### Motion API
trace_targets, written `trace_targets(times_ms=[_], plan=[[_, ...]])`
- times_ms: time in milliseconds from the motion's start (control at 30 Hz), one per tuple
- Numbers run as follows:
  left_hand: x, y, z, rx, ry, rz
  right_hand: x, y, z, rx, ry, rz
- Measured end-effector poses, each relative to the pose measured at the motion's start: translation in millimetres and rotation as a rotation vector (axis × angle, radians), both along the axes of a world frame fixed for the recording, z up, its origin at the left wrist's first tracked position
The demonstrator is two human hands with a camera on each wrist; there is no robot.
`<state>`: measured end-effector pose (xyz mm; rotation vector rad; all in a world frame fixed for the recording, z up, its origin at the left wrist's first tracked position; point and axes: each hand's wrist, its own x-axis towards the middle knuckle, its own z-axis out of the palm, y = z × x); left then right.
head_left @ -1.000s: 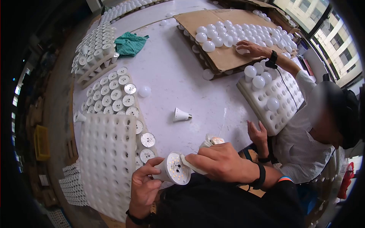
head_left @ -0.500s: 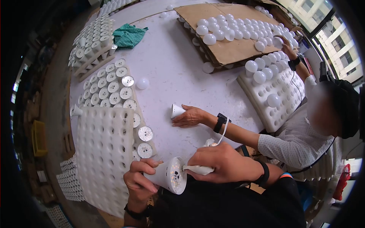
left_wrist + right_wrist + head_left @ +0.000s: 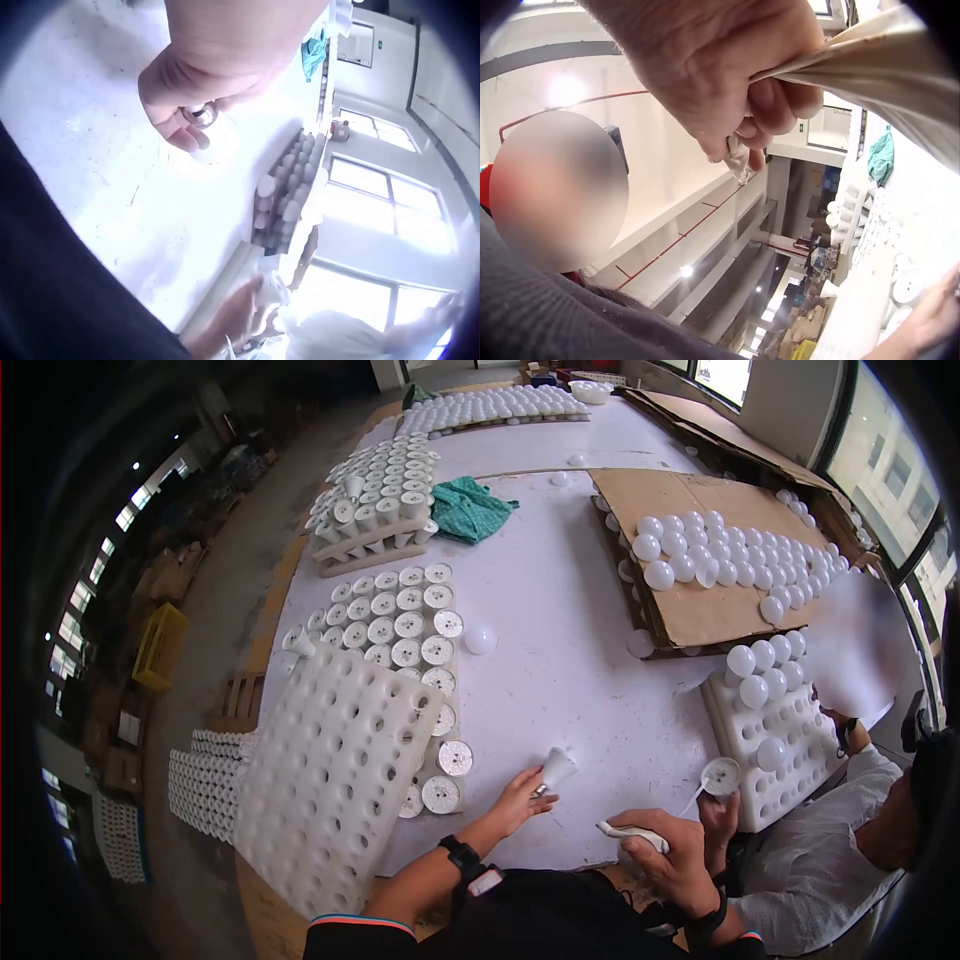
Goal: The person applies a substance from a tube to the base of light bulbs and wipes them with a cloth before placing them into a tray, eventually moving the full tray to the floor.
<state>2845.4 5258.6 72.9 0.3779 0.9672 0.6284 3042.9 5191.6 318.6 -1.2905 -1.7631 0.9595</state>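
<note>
My left hand point(image 3: 517, 801) is at the table surface, its fingers on the metal screw cap of a white cone-shaped LED bulb housing point(image 3: 560, 766). In the left wrist view, thumb and fingers of the left hand point(image 3: 196, 79) pinch round that silvery cap point(image 3: 202, 115), while the cone is washed out by glare. Close to my body, my right hand point(image 3: 672, 852) grips a white plastic squeeze bag point(image 3: 640, 833). In the right wrist view, the bag's narrow tip point(image 3: 739, 161) pokes out below my curled fingers.
A white tray point(image 3: 330, 770) and rows of housings point(image 3: 408, 625) lie on the left. One globe point(image 3: 480, 639) sits mid-table; more globes point(image 3: 745, 565) cover cardboard point(image 3: 680, 620) at right. A neighbouring person holds another housing point(image 3: 720, 774) beside a second holed tray point(image 3: 750, 815).
The housing that my left hand held against the bag is out of that hand, which now reaches forward to another. The neighbouring person's hand has withdrawn from mid-table. The head view has shifted.
</note>
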Motion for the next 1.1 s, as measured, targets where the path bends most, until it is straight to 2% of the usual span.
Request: trace_targets(times_ms=[67,100,167,200,267,300,367,400,500,567,633,767,833,867,900,967,1000,1067,1100], plan=[[37,12,15,0.106,0.092,-0.103,-2,2,-4,0.035,0.001,-0.051],[44,14,27,0.11,0.101,-0.089,-2,2,-6,0.065,-0.022,-0.067],[50,19,55,0.309,0.185,-0.212,-4,7,-9,0.131,-0.074,-0.097],[40,21,70,0.372,0.17,-0.231,-7,10,-9,0.138,-0.066,-0.081],[0,31,92,0.366,0.135,-0.239,-16,15,-6,-0.007,0.004,-0.119],[-24,37,102,0.361,0.088,-0.261,-21,18,-7,-0.002,0.011,-0.1],[-79,47,120,0.338,0.12,-0.023,-33,26,-11,0.015,-0.008,-0.091],[-111,56,122,0.335,0.13,0.121,-39,29,-9,-0.048,0.011,-0.085],[-214,94,112,0.316,0.196,0.667,-60,41,-11,-0.064,0.106,-0.042],[-277,124,96,0.393,0.288,0.946,-73,46,-11,-0.065,0.092,-0.052],[-314,154,92,0.386,0.45,1.136,-85,51,-10,-0.066,0.079,-0.067],[-354,203,75,0.408,0.53,1.093,-104,63,-11,-0.021,0.005,-0.141],[-365,219,70,0.472,0.5,0.889,-109,68,-9,-0.004,-0.058,-0.187],[-369,223,66,0.421,0.472,0.815,-111,70,-8,-0.007,-0.074,-0.173],[-364,225,70,0.418,0.464,0.811,-112,71,-8,-0.013,-0.088,-0.156],[-347,217,82,0.505,0.74,0.875,-113,73,-6,-0.012,-0.108,-0.147],[-335,210,85,0.494,0.738,0.87,-112,73,-5,-0.011,-0.118,-0.134],[-305,193,98,1.045,1.055,0.95,-109,72,-8,0.005,-0.123,-0.125],[-285,177,113,1.041,1.056,0.939,-107,71,-9,0.033,-0.123,-0.117]])
